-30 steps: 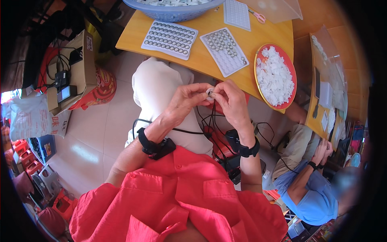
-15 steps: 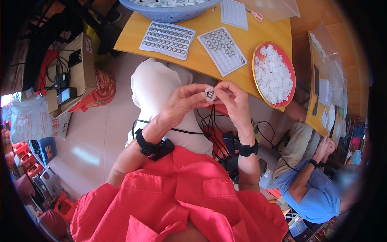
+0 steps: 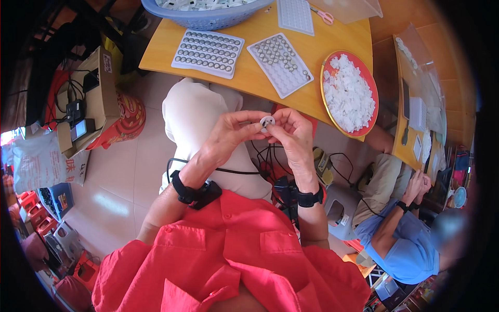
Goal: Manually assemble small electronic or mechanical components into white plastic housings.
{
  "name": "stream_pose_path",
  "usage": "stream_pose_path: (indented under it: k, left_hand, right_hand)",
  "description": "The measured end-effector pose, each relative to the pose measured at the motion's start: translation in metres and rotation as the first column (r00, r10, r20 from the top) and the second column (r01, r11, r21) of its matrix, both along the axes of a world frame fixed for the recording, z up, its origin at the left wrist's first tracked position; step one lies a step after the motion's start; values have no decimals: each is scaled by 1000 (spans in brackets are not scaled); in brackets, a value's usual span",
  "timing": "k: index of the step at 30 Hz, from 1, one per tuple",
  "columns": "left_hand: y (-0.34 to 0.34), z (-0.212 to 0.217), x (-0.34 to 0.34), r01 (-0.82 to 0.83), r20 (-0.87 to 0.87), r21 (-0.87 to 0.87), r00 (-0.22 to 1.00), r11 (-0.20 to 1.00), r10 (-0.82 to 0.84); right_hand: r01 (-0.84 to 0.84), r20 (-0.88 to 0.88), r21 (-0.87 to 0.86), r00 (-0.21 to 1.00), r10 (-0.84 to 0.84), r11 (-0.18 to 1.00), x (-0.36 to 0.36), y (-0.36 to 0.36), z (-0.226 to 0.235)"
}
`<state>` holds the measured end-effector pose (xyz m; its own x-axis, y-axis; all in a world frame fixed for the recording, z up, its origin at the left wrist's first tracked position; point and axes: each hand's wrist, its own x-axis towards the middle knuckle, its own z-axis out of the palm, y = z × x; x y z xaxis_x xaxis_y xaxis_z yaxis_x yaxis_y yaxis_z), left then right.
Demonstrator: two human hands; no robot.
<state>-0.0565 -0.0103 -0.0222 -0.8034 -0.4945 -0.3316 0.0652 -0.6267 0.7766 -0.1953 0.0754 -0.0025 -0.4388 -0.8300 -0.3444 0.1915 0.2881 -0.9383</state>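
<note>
A small white round part [image 3: 267, 121] with a dark metallic middle is held above my lap, just off the table's near edge. My left hand [image 3: 231, 131] pinches its left side between thumb and fingers. From the other side, my right hand [image 3: 294, 136] grips it too, with thumb and index finger on its lower right. The fingertips cover some of the part, so its finer details are hidden. Beyond my hands, a white tray [image 3: 283, 89] is partly filled with round silvery pieces. Another white tray [image 3: 205, 71] to its left carries full rows of them.
On the wooden table [image 3: 244, 65] are a blue basket [image 3: 208, 22] of small packets, an unfilled-looking tray [image 3: 295, 16], pink-handled scissors [image 3: 326, 17] and a red plate [image 3: 325, 96] heaped with white pieces. A co-worker [image 3: 397, 244] sits at right. Black cables [image 3: 234, 170] hang by my knees.
The white part has turned and tilted between my fingers. My right thumb has shifted in lower on it, and the right fingers have curled closer. The whole view has shifted slightly.
</note>
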Motion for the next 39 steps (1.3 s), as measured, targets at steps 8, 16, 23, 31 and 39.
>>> stream_pose_path:
  k: [8,16,23,31,39]
  left_hand:
    - [-1,1,1,-32,-60,46,998,998,35]
    - [-3,1,5,11,-73,34,997,999,-8]
    - [-4,5,4,37,-137,157,991,987,-16]
    - [-7,3,5,77,-109,243,993,967,-52]
    - [-7,0,4,85,-105,268,993,960,-59]
  right_hand:
    - [41,-69,-99,996,-48,994,5,-2,-1]
    - [-131,-629,-225,777,-41,966,14,0,16]
    - [-154,-719,-185,694,-27,971,16,2,24]
    - [-124,-704,-219,707,-69,968,22,0,25]
    - [-97,-702,-226,706,-93,969,25,1,22]
